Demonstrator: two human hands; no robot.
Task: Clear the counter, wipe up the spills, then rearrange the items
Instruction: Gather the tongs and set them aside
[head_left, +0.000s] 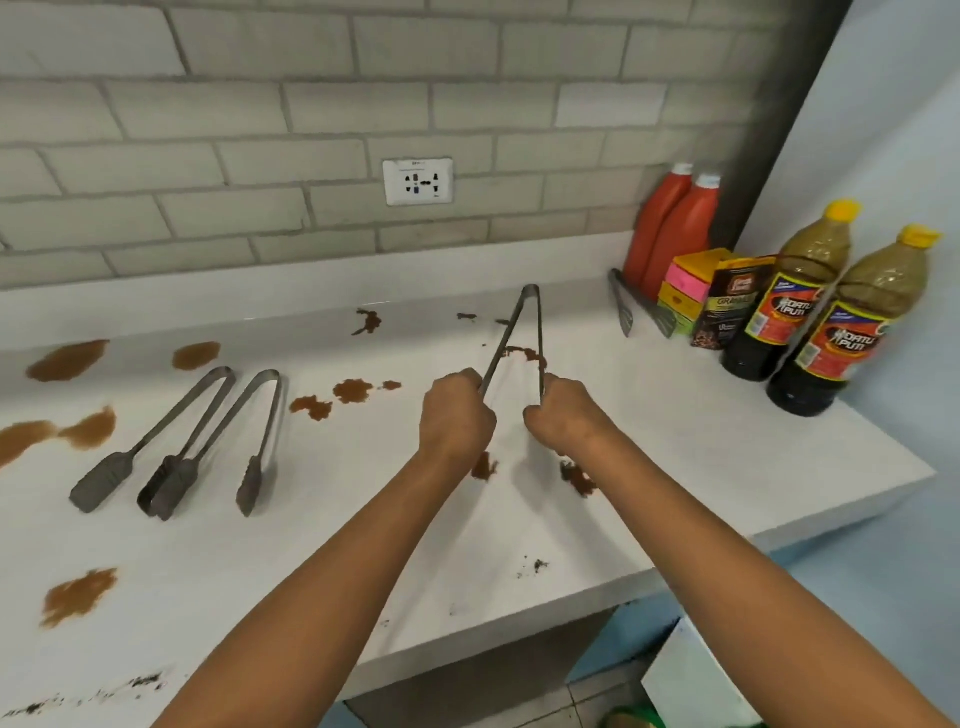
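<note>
1. Head view — left hand (457, 410) grips one arm of the tongs (522, 332), right hand (563, 415) grips the other; hinge points far, over the white counter (675, 415).
2. Two more tongs (208, 431) lie left, among brown spills (67, 359).
3. Far right — sauce bottles (810, 317), small boxes (691, 291), another pair of tongs (636, 306).

I have both bare forearms stretched forward from the bottom of the view, converging toward the middle. My left hand (457, 413) is curled into a fist, back of the hand up, its fingers closed round one leg of a pair of tongs (522, 332). My right hand (563, 415) sits just beside it, knuckles turned inward, gripping the other leg. The two hands do not touch.
</note>
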